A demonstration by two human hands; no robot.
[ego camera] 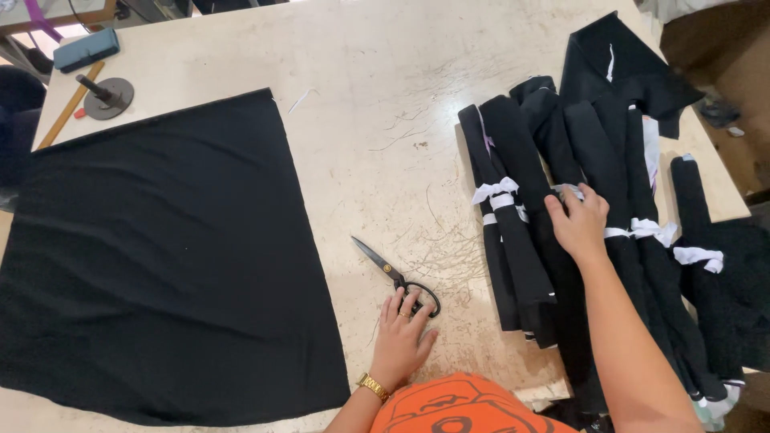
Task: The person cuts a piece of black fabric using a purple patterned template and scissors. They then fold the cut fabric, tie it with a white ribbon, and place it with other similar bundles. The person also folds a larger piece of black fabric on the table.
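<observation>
Scissors point(397, 277) under flat open left hand point(403, 337); right hand point(579, 223) seemingly grips rolled black bundles point(521, 232).

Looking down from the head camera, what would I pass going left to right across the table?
Flat black cloth → scissors under the left hand → right hand on the rolled black bundles tied with white strips.

You are looking down on a broad, pale, scuffed bench point(377, 120) under even, bright light, with a strip of brownish floor point(722, 64) past its right edge, a wooden frame point(56, 14) beyond its far left corner, and dark shadow along the left side.
</observation>
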